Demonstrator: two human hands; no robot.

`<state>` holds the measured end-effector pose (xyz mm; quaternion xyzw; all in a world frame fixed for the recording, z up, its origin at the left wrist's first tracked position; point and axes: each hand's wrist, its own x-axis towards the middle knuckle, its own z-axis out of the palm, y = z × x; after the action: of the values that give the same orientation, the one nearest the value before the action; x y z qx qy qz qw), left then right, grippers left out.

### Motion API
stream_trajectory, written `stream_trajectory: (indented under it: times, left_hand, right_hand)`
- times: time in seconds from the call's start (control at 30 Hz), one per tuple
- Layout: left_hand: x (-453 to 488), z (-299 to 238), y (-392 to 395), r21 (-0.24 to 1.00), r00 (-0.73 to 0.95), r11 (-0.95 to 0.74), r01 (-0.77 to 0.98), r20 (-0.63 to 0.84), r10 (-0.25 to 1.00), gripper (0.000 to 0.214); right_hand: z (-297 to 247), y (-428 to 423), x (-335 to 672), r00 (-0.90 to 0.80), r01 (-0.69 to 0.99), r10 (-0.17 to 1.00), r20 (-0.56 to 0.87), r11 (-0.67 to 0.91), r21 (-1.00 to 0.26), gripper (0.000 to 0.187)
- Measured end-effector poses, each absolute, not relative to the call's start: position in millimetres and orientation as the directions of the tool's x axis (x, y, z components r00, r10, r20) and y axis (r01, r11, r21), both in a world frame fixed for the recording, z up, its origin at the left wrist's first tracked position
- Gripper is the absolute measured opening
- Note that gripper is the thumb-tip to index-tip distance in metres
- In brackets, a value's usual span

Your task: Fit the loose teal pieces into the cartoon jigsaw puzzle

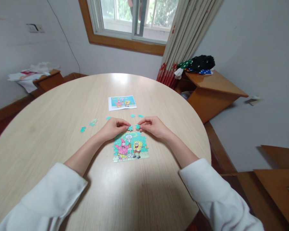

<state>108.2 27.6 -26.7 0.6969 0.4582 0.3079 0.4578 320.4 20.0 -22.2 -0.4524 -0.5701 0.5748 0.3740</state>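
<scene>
A partly joined jigsaw puzzle (130,147) with cartoon figures on a teal ground lies on the round table. Just past its far edge, my left hand (113,129) pinches a teal puzzle piece (130,128) between thumb and fingertips. Opposite it, my right hand (154,126) pinches another teal piece (137,127). The two pieces are close together with a small gap between them. Beyond my hands lie loose pieces: one (132,115) and more (140,116) near the right hand, one (108,118) by the left, others (93,122) farther left.
A printed picture sheet (122,102) of the same cartoon scene lies beyond the puzzle on the wooden table (62,128). Past the table's edge stand a small cabinet (214,93) with cloths on top, a curtain (180,38) and a window. Papers (36,73) rest on furniture at the left.
</scene>
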Motion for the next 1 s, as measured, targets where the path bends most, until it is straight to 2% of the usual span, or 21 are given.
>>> stream_trajectory:
  times: [0.6, 0.87, 1.0]
  left_hand:
    - [107.6, -26.3, 27.6, 0.909, 0.394, -0.181, 0.376, 0.020, 0.919, 0.020]
    - [107.6, -24.3, 26.3, 0.913, 0.378, -0.153, 0.379, -0.001, 0.926, 0.021]
    - [108.4, -23.3, 25.7, 0.918, 0.376, -0.137, 0.371, -0.014, 0.926, 0.019]
  right_hand:
    - [-19.3, 18.1, 320.7, -0.332, 0.125, 0.938, -0.097, -0.058, -0.990, 0.013]
    - [-7.5, 15.3, 343.9, -0.351, 0.292, 0.900, -0.260, -0.159, -0.943, 0.009]
    - [-0.4, 14.3, 350.3, -0.372, 0.331, 0.880, -0.296, -0.173, -0.928, 0.006]
